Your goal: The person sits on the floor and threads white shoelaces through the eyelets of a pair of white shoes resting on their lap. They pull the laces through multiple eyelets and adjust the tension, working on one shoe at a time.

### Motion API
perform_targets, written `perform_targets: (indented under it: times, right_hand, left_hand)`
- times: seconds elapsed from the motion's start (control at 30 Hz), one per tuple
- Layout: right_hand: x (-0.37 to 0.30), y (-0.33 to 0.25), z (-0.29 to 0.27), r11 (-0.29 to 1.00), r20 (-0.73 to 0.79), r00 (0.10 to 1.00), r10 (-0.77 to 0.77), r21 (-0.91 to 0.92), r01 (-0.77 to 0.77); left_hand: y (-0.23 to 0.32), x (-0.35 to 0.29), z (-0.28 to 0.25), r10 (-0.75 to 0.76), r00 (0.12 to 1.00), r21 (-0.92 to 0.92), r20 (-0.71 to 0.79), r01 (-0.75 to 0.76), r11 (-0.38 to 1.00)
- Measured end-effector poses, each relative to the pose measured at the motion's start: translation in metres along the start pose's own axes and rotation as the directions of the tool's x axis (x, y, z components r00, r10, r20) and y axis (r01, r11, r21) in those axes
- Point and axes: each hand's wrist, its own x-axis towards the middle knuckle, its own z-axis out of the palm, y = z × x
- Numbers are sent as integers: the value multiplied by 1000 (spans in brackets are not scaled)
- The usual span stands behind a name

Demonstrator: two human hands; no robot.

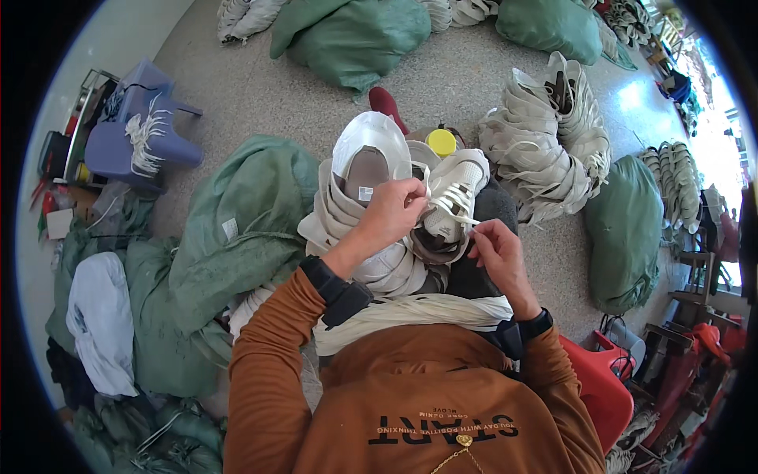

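A pale sneaker (459, 189) with a brown-grey collar rests over my lap, its white shoelace (452, 207) threaded across the tongue. My left hand (393, 212) is closed at the shoe's left side, pinching a strand of the lace. On the other side my right hand (502, 257) grips a lace end between thumb and forefinger, close to the collar. Beside the sneaker, under my left forearm, sits a stack of nested white shoe uppers (335, 197); the top one shows a brown insole (366, 174). Across my lap lies a bundle of loose white laces (410, 314).
Behind the sneaker stands a container with a yellow lid (441, 142). Piled shoe uppers (537, 150) lie to the right, near a green sack (625, 237). More green sacks (245, 213) are on the left. A blue plastic stool (134, 146) holds white laces. My seat is a red chair (600, 387).
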Motion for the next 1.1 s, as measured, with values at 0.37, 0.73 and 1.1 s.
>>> perform_targets:
  times: [0.37, 0.73, 1.1]
  right_hand:
    - [0, 20, -10, 996, -76, 996, 43, 81, -37]
    - [-3, 19, -6, 999, -129, 991, -40, -2, 40]
    - [-5, 22, -5, 999, -133, 990, -37, 13, 39]
  left_hand:
    - [-7, -4, 4, 224, 972, 351, -76, -184, 918]
    - [4, -3, 7, 201, 979, 480, -41, -157, 863]
    - [8, -5, 8, 248, 968, 626, 33, -213, 750]
